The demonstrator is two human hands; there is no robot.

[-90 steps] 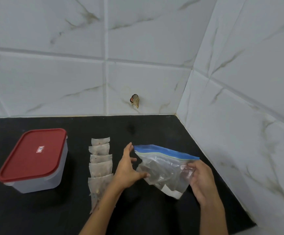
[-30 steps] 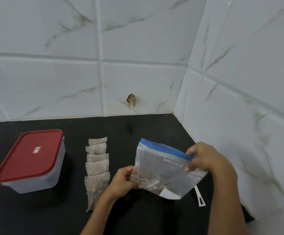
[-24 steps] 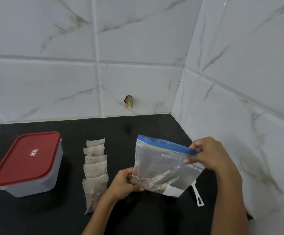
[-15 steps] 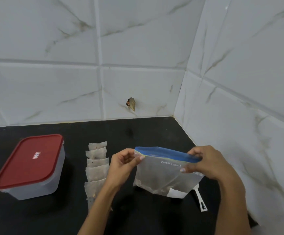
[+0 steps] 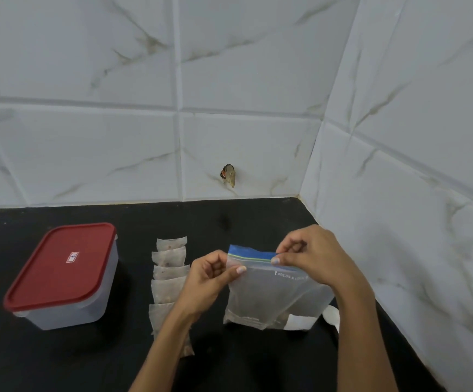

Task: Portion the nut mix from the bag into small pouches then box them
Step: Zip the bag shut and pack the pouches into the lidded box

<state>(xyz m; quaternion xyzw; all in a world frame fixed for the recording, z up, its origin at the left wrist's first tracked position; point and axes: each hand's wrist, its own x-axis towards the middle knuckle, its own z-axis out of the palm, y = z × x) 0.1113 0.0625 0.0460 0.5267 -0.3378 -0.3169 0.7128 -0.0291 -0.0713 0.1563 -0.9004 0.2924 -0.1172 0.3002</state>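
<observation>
A clear zip bag (image 5: 272,295) with a blue seal strip stands upright on the black counter (image 5: 229,222), a little nut mix showing at its bottom. My left hand (image 5: 210,278) pinches the bag's top left corner. My right hand (image 5: 311,256) pinches the blue strip near its middle and right. Several small filled pouches (image 5: 169,267) lie in an overlapping column left of the bag, the nearest ones partly behind my left forearm. A translucent box with a red lid (image 5: 63,270), closed, sits at the far left.
A white scoop (image 5: 330,315) lies on the counter behind the bag's right bottom corner, mostly hidden. White marble-tiled walls meet in a corner at the back right. A small brown object (image 5: 228,175) sticks to the back wall.
The bag went from being held tilted above the counter to standing upright on it. My left hand moved from the bag's bottom to its top left corner; my right hand slid along the seal.
</observation>
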